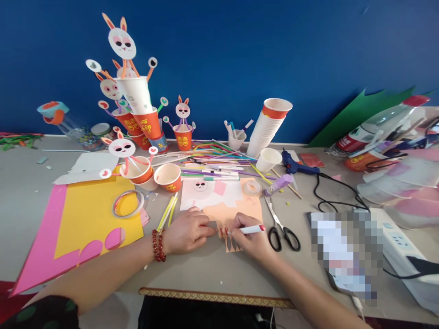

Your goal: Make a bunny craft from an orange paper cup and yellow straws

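Note:
My right hand [248,235] is closed round a white marker with a red end [253,229], its tip hidden by the fingers near small peach ear shapes [225,230] with red centres. The left hand [188,232], wearing a red bead bracelet, lies with curled fingers on the lower edge of the peach paper [252,211], just left of the ears. Below the ears, the paper's edge has leaf-shaped gaps. A white sheet [209,197] with a small drawn face lies behind my hands. Black-handled scissors [281,228] rest to the right.
Rabbit-faced cups [137,123] stand at back left, near pink and yellow paper [92,205] with a tape roll [128,204]. Pipe cleaners [219,153] spread behind the sheets. A cup stack [267,128], glue gun [298,165], glue stick [278,184] and power strip [398,246] sit rightward.

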`<state>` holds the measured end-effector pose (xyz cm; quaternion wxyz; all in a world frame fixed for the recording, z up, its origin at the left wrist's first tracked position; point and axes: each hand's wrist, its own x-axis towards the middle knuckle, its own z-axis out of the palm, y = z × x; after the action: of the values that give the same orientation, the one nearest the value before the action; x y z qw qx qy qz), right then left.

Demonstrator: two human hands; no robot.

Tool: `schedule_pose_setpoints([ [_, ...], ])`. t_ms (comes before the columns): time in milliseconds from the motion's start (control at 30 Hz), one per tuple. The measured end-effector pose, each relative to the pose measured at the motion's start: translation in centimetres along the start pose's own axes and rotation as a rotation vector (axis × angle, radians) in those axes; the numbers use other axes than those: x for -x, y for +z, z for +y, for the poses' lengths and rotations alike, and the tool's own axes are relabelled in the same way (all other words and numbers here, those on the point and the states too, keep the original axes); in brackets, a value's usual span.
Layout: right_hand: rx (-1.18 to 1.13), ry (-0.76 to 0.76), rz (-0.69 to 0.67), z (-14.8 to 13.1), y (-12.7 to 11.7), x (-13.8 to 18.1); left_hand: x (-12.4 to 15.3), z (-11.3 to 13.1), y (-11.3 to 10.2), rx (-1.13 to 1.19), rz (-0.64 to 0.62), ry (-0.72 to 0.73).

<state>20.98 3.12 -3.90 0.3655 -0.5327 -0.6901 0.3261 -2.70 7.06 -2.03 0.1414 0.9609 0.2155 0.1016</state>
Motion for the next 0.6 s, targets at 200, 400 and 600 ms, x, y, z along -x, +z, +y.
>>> schedule_pose_setpoints([
  [200,-0.007,-0.007,-0.01,0.13,0.03,0.03,-0.13,-0.05,-0.06,-0.003,-0.004,0.001],
  [400,-0.005,-0.021,-0.012,0.17,0.03,0.1,-0.09,-0.08,0.03,-0.006,0.008,0.008],
  [600,-0.048,-0.012,-0.007,0.08,0.03,0.16,-0.07,-0.11,0.05,-0.004,-0.005,0.004],
])
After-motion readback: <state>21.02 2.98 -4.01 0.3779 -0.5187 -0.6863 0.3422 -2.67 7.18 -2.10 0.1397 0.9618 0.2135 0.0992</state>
